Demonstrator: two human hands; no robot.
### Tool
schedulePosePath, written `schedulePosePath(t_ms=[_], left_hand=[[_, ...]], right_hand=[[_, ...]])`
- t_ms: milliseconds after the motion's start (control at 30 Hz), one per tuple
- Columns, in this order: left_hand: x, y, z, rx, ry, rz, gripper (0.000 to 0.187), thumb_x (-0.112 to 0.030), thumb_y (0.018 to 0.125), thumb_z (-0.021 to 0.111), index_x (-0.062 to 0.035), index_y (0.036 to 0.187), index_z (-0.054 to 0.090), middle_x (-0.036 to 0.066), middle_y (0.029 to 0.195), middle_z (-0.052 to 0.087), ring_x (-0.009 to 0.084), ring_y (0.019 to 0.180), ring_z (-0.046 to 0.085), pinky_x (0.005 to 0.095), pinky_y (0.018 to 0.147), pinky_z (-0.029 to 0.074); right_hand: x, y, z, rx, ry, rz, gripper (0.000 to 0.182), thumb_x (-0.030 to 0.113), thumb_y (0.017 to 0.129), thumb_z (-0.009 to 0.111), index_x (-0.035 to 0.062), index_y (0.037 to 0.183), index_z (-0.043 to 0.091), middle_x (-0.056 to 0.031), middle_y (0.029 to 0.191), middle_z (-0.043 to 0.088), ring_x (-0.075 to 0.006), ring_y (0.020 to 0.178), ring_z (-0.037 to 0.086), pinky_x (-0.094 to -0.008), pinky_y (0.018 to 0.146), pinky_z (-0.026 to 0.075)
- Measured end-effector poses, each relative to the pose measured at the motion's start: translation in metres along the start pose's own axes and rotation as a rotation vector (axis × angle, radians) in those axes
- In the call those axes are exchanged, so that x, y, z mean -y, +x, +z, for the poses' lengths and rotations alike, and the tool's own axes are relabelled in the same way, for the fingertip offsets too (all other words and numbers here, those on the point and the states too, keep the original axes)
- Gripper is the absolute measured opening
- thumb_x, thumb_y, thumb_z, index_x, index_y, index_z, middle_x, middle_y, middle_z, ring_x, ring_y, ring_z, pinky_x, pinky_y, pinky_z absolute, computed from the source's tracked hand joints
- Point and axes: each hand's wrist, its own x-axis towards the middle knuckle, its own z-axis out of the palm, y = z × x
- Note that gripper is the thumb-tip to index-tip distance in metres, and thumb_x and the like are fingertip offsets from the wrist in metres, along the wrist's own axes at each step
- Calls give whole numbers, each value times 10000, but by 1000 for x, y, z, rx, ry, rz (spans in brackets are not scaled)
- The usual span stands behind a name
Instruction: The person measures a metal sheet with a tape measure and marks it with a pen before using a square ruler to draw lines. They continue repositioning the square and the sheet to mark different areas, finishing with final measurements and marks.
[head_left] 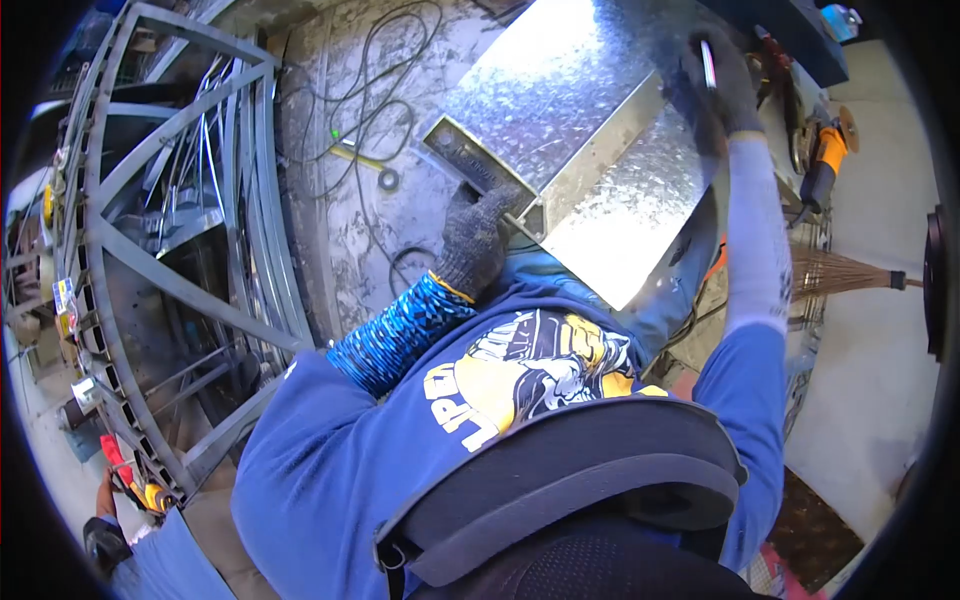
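A shiny sheet of galvanized metal [620,225] lies in front of my body, above my legs. Across it rests a metal try square [600,135], its dark stock [470,155] along the sheet's left edge. My left hand [475,240], in a dark knit glove, closes around the stock near the square's corner. At the sheet's upper right, my gloved right hand [715,85] is curled round a slim, bright silvery tool [709,63]. Motion blur and glare hide what kind of tool it is.
An orange angle grinder [828,155] lies to the right, above a straw broom [845,272]. Steel framing [185,275] with thin bars fills the left side. Black cable [365,100] and a tape roll [388,180] lie on the floor. Another person [165,560] is at lower left.
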Motion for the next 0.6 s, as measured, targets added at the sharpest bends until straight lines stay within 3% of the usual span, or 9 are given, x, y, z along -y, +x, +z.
schedulePosePath(t_ms=[33, 67, 133, 167, 200, 267, 367, 467, 600], left_hand=[[17, -1, -8, 32, -27, -288, 229, -97, 925, 659, -22, 1141, 676, 156, 1129, 687, 270, 999, 686, 353, 842, 571], [4, 0, -10, 15, -11, -310, 229, -97, 925, 659, -22, 1141, 676, 156, 1129, 687, 270, 999, 686, 353, 842, 571], [-37, 0, -7, 166, -374, -804, 246, -152, 914, 681, -51, 1136, 708, 154, 1114, 701, 278, 975, 690, 366, 853, 571], [-40, -17, -5, 301, -76, -377, 309, -145, 879, 718, -85, 1183, 713, 142, 1111, 711, 280, 966, 699, 368, 851, 573], [-34, -25, -7, 434, -57, -357, 391, -81, 875, 722, -93, 1263, 677, 135, 1142, 710, 298, 1001, 707, 384, 873, 573], [-47, -10, -17, 777, 415, 154, 473, -57, 872, 734, -90, 1331, 623, 157, 1164, 708, 323, 1046, 709, 403, 903, 568], [-40, -6, -9, 849, 45, -135, 445, -60, 925, 690, -70, 1360, 599, 179, 1212, 693, 299, 1091, 700, 404, 933, 565], [-27, -6, -11, 858, 128, 4, 384, -28, 933, 661, -43, 1315, 630, 189, 1241, 678, 286, 1114, 689, 401, 956, 562], [-32, -5, -11, 893, 171, -87, 347, -8, 933, 649, -20, 1279, 647, 191, 1260, 668, 286, 1141, 677, 394, 974, 557]], right_hand=[[25, -25, 2, 1, 47, 19, 337, 206, 887, 744, 63, 1166, 620, -180, 1055, 689, -349, 1004, 692, -413, 920, 542], [32, -42, 6, 22, 70, 23, 337, 206, 887, 744, 63, 1166, 620, -180, 1055, 689, -349, 1004, 692, -413, 920, 542], [43, -79, 15, -13, 242, -13, 332, 164, 900, 749, 32, 1174, 616, -170, 1066, 696, -295, 1033, 702, -395, 909, 550], [60, -87, 11, -36, 319, -11, 338, 155, 904, 749, 28, 1187, 615, -169, 1086, 698, -275, 1042, 705, -389, 910, 553], [73, -90, 4, -65, 388, -3, 345, 146, 908, 750, 23, 1201, 615, -167, 1106, 700, -255, 1052, 708, -382, 912, 555], [64, -96, -3, -82, 226, 9, 363, 152, 909, 749, 40, 1230, 623, -159, 1122, 703, -244, 1063, 719, -360, 924, 555], [58, -110, -14, 36, 185, 104, 377, 130, 909, 735, 88, 1274, 647, -119, 1193, 719, -231, 1105, 713, -354, 949, 552], [39, -117, -12, 34, 96, 77, 376, 129, 919, 721, 86, 1284, 643, -136, 1226, 712, -245, 1130, 704, -365, 955, 551], [46, -118, -10, 32, 158, 131, 389, 120, 915, 714, 86, 1295, 638, -141, 1220, 712, -266, 1144, 698, -375, 967, 546]])
